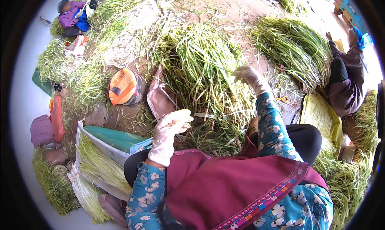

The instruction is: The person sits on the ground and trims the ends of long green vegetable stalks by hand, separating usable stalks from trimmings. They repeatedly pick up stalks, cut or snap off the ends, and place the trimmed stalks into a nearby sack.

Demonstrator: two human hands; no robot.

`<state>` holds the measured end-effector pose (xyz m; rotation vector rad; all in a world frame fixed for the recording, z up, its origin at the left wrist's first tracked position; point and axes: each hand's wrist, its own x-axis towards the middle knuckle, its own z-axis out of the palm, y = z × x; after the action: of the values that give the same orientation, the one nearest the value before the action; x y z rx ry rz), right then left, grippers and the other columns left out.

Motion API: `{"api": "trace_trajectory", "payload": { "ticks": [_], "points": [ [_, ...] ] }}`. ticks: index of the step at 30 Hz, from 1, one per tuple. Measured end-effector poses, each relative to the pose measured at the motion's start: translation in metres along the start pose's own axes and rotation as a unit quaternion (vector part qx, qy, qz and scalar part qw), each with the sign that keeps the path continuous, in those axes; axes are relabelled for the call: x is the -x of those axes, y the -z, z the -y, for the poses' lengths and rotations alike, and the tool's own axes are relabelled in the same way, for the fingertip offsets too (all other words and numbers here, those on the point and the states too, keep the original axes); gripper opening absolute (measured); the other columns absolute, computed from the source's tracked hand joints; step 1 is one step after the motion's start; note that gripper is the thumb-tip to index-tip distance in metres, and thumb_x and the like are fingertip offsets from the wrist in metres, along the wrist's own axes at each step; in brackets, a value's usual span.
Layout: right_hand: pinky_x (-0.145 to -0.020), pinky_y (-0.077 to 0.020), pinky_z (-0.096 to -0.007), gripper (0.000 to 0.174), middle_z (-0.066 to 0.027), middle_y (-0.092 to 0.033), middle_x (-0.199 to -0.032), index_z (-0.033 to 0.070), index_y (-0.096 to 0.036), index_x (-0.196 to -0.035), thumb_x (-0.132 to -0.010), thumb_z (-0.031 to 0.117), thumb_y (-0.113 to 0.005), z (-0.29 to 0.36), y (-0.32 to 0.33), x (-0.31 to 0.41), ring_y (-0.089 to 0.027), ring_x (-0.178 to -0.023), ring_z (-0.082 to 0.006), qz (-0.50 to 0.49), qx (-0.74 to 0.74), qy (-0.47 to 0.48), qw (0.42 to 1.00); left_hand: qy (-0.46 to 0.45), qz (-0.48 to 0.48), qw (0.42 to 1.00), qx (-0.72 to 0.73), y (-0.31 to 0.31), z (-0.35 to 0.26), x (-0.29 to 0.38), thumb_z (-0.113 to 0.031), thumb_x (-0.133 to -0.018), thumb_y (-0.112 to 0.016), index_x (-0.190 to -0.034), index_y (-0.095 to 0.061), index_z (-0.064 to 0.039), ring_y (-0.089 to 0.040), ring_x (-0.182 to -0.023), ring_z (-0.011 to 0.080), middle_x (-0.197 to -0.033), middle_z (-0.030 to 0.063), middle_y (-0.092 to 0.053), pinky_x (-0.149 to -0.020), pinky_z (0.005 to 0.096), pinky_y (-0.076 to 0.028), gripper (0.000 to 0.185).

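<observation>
A large heap of long green leafy stalks lies before me, its pale root ends turned toward my lap. My left hand, in a whitish glove, is raised at the near left of the heap with its fingers bent together; I cannot tell whether something thin is between them. My right hand, gloved too, reaches over the heap's right side, fingers curved at the leaf blades; whether it grips a blade is unclear. A pale strip lies across the stalks between my hands. A maroon apron covers my lap.
Left of me stands an open white sack holding pale green stalks. An orange-topped round cushion and a pink cloth lie beyond. One person sits far left, another at right beside a second heap. Yellow sacking lies nearby.
</observation>
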<state>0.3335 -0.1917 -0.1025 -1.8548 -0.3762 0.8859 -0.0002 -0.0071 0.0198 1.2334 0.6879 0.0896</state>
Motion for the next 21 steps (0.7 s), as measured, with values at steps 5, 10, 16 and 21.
{"api": "trace_trajectory", "payload": {
  "ticks": [5, 10, 16, 21],
  "points": [
    [-0.045, -0.0319, -0.0194, 0.024, -0.0025, -0.07, -0.074, 0.001, -0.073, -0.098, -0.089, 0.023, -0.066, 0.066, -0.036, 0.052, -0.042, -0.049, -0.0039, 0.077, -0.153, 0.086, 0.981, -0.037, -0.002, 0.999, 0.015, 0.004, 0.002, -0.001, -0.017, -0.093, -0.061, -0.117, -0.064, -0.003, -0.065, -0.079, 0.0104, -0.101, 0.0085, -0.072, -0.074, 0.0235, -0.051, 0.028],
    [-0.061, -0.0411, -0.0214, 0.023, -0.0006, -0.07, -0.082, 0.005, -0.073, -0.098, -0.085, 0.024, -0.074, 0.096, -0.073, 0.103, -0.053, -0.066, -0.0073, 0.04, -0.108, 0.163, 0.98, -0.071, -0.024, 0.997, 0.007, -0.002, -0.002, 0.002, -0.012, -0.091, -0.064, -0.119, -0.065, -0.004, -0.066, -0.093, 0.0115, -0.109, 0.0077, -0.07, -0.079, 0.0229, -0.05, 0.029],
    [-0.052, -0.0405, -0.0209, 0.012, 0.0041, -0.063, -0.071, 0.006, -0.07, -0.091, -0.088, 0.017, -0.071, 0.087, -0.14, 0.157, -0.048, -0.057, -0.0038, 0.101, -0.118, 0.127, 0.98, -0.227, 0.013, 0.973, -0.031, -0.009, -0.001, 0.007, -0.009, -0.092, -0.064, -0.118, -0.064, 0.001, -0.063, -0.106, 0.014, -0.115, 0.0072, -0.068, -0.097, 0.0263, -0.047, 0.028],
    [-0.065, -0.0519, -0.0231, 0.022, -0.0004, -0.068, -0.083, 0.002, -0.071, -0.104, -0.088, 0.017, -0.072, 0.089, -0.156, 0.187, -0.06, -0.071, -0.0061, 0.139, -0.135, 0.11, 0.975, -0.163, 0.0, 0.984, -0.075, -0.005, 0.015, 0.008, -0.024, -0.096, -0.055, -0.108, -0.071, -0.009, -0.058, -0.099, 0.0095, -0.104, -0.0017, -0.069, -0.083, 0.0268, -0.044, 0.025]
  ]
}}
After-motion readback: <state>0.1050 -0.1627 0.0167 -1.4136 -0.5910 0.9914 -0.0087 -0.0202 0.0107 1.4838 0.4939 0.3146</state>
